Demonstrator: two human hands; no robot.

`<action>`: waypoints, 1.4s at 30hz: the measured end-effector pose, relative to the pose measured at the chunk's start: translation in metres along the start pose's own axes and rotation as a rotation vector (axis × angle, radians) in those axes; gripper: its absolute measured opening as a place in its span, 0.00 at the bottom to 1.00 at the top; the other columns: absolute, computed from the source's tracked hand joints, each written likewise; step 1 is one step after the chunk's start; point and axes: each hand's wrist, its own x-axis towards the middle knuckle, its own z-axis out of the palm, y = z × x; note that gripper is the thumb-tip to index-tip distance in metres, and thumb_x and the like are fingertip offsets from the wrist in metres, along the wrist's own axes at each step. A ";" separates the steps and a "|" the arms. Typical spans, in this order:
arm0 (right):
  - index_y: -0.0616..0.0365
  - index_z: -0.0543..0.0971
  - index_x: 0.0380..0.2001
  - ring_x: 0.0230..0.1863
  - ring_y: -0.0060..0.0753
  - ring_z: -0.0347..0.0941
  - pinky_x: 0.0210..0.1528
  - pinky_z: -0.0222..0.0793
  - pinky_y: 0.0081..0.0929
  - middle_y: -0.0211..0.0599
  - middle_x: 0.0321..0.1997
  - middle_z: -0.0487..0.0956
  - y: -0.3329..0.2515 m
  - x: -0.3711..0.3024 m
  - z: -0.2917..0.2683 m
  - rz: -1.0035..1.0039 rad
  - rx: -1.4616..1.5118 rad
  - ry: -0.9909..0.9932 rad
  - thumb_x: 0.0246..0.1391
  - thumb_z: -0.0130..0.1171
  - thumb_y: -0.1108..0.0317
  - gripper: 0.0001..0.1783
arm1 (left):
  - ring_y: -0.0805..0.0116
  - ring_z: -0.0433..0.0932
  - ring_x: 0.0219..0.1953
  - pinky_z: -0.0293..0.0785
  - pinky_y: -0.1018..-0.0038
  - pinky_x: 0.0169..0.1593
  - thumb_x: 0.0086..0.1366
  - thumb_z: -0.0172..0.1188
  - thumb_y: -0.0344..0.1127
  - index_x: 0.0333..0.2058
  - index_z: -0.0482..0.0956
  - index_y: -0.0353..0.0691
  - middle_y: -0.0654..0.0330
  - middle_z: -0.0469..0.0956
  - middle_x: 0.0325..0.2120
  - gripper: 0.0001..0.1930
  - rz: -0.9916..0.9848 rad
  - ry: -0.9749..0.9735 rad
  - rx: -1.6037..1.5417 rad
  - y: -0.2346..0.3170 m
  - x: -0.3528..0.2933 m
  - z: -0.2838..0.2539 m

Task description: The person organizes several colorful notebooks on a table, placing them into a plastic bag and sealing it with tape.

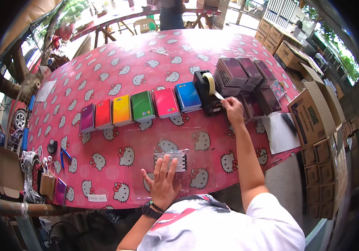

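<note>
My left hand [162,178] lies flat, fingers spread, over the near side of a small stack of spiral notebooks [180,161] with clear plastic film around it. My right hand [234,111] is raised to the far right with its fingers pinched on the loose end of a strip of adhesive tape [218,96]. That strip comes off the roll in a black tape dispenser [208,104]. A row of notebook stacks runs left from the dispenser: blue [188,96], pink [166,101], green [143,104], yellow [122,108], red [103,113] and purple [87,117].
Several wrapped dark notebook stacks [231,71] stand right of the dispenser. A white sheet [280,134] hangs near the right edge, beside an open carton [311,111]. Blue-handled pliers [65,157] and a paper slip [97,198] lie left on the pink patterned tablecloth [117,163]. A person [171,14] stands beyond.
</note>
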 end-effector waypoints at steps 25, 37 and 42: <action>0.62 0.76 0.35 0.32 0.30 0.73 0.30 0.68 0.29 0.33 0.32 0.77 -0.112 -0.064 0.111 0.056 -0.549 -1.678 0.38 0.66 0.40 0.34 | 0.47 0.34 0.68 0.30 0.37 0.61 0.42 0.68 0.48 0.64 0.54 0.54 0.46 0.40 0.66 0.49 -0.120 -0.071 -0.104 0.010 0.009 -0.014; 0.59 0.74 0.25 0.18 0.12 0.62 0.18 0.55 0.14 0.25 0.20 0.72 -0.060 -0.144 0.041 0.215 0.260 -0.567 0.50 0.58 0.69 0.06 | 0.50 0.50 0.64 0.37 0.37 0.61 0.49 0.61 0.31 0.65 0.42 0.48 0.49 0.56 0.59 0.47 0.205 -0.088 0.131 -0.007 0.056 -0.009; 0.63 0.73 0.34 0.28 0.20 0.70 0.31 0.66 0.20 0.29 0.28 0.77 -0.005 -0.134 0.012 0.126 -0.285 -0.742 0.44 0.62 0.73 0.13 | 0.53 0.67 0.47 0.50 0.52 0.62 0.42 0.68 0.26 0.63 0.46 0.49 0.56 0.68 0.43 0.52 0.088 0.118 -0.531 -0.025 0.058 -0.016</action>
